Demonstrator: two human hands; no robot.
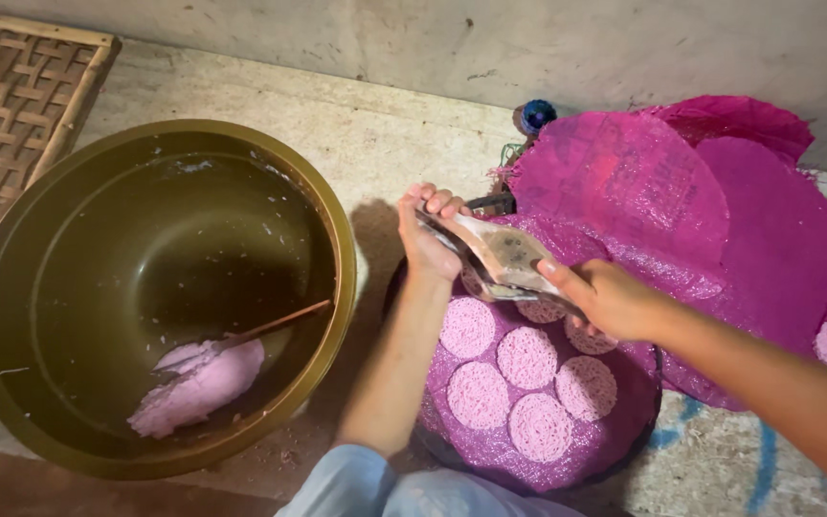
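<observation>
Left hand (425, 239): grips press (500, 257) at centre frame.
Right hand (605, 297): grips press end.
Risk: uneven squeeze smears discs (526, 356) on mat (614, 421).
Risk: drips miss basin (160, 287), left.

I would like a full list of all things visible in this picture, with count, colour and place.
basin: one, olive-brown, left on the floor
dough: one pink lump, at the basin's bottom
stick: one, brown, lying in the basin on the dough
discs: about eight under the hands, pink, lacy, more at the right edge
woven sheets: several, magenta, round, stacked at right
bamboo mat: one, tan, top left
press tool: one, grey, held by both hands
left hand: grips the tool's left end
right hand: grips its right end
</observation>
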